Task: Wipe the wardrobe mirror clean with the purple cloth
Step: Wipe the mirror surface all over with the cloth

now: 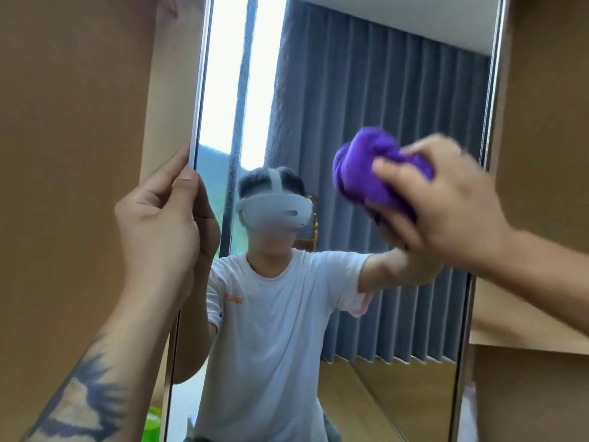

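Observation:
The tall wardrobe mirror (366, 90) fills the middle of the head view, set in a thin silver frame. My left hand (159, 218) grips the mirror's left edge, thumb in front and fingers curled behind it. My right hand (446, 202) holds the bunched purple cloth (366, 170) and presses it against the glass on the right side, at about mid height. The right hand and cloth are blurred by motion. The glass reflects a person in a white T-shirt wearing a headset.
Brown wardrobe panels stand on the left (73, 122) and right (548, 106) of the mirror. Grey curtains and a bright window appear only as reflections. A green object (154, 422) shows at the bottom left beside the mirror's edge.

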